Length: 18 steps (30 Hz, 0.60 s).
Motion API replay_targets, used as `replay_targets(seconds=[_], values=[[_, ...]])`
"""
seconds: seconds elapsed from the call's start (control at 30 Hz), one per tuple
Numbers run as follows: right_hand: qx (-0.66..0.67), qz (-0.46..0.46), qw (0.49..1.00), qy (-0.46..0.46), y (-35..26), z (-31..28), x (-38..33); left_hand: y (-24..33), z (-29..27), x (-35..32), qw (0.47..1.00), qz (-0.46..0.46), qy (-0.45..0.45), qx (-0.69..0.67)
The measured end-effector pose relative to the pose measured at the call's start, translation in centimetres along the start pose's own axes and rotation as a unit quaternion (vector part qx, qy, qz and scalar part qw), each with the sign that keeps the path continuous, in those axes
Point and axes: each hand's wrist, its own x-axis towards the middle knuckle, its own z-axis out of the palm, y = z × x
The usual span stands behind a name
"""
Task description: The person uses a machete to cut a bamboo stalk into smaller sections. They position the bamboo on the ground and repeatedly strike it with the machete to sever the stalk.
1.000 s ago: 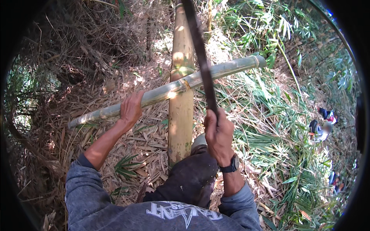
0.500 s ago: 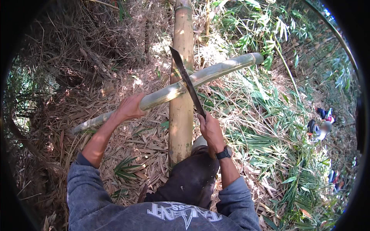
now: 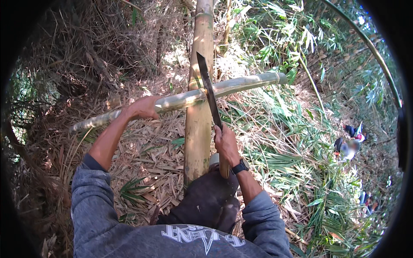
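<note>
My left hand (image 3: 145, 108) is wrapped round a pale green bamboo pole (image 3: 249, 81), which lies crosswise over a thick yellowish bamboo trunk (image 3: 198, 142). Held in my right hand (image 3: 226, 143) is a machete (image 3: 209, 90) with a long dark blade. Its wooden handle (image 3: 224, 167) shows below my fist. The blade crosses the pole right above the trunk, at a pale cut mark; whether it is sunk into the bamboo I cannot tell. The pole's thinner end reaches out past my left forearm, and its thicker end points to the right.
Dry bamboo leaves (image 3: 159, 159) cover the ground on both sides of the trunk. Cut green foliage (image 3: 284, 159) is heaped at right, and a tangle of dry twigs (image 3: 107, 47) stands at far left. A person (image 3: 349, 146) is at the far right, and a thin curved stem (image 3: 370, 47) arches there.
The bamboo pole has turned a little, its right end lower and its left end higher. The machete stands more upright, and my right hand has shifted slightly left and down.
</note>
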Motion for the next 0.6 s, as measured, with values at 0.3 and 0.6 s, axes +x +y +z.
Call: replay_targets(seconds=[0.3, 0.6], values=[[0.052, 0.066, 0.996, -0.018, -2.5, 0.6, 0.3, -3.6, -1.2, 1.8, 0.999, 0.005, -0.022, 0.042], [0.005, 0.026, 0.999, -0.046, -1.7, -1.3, 1.2, -0.4, 0.5, -1.1, 0.994, 0.09, 0.058, 0.026]])
